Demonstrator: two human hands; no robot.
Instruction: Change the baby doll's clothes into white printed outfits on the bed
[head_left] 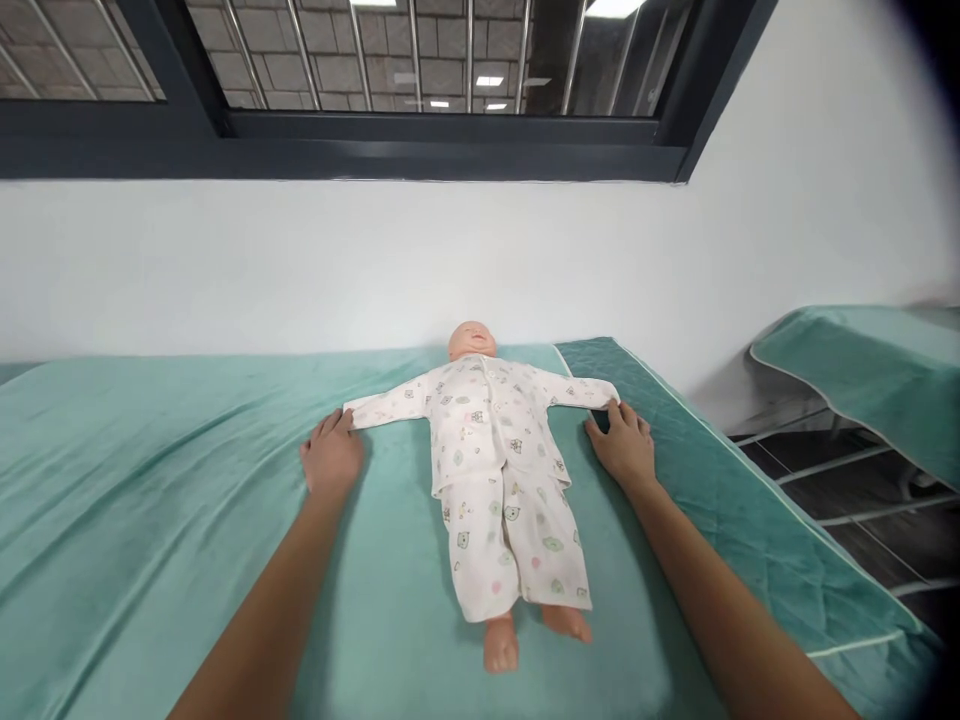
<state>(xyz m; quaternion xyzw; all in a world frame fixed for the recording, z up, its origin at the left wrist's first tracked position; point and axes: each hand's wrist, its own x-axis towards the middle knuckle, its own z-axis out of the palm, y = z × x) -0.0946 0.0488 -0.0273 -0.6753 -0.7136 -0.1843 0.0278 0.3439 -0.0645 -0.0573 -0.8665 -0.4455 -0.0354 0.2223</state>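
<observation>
A baby doll (472, 340) lies on its back on a green cover, head toward the wall and bare feet toward me. It wears a white patterned shirt (489, 420) with both sleeves spread sideways and matching trousers (517, 540). My left hand (332, 453) is closed at the end of the sleeve on the left, fingertips on the cuff. At the cuff on the right, my right hand (624, 440) has its fingers against the sleeve end, thumb a little apart. No doll hands show beyond the cuffs.
The green cover (187, 520) has folds on the left. A quilted darker green pad (735, 530) lies on the right. Behind are a white wall (337, 265) and a barred window. At the right stands a metal frame (847, 465) with another green cover (877, 370).
</observation>
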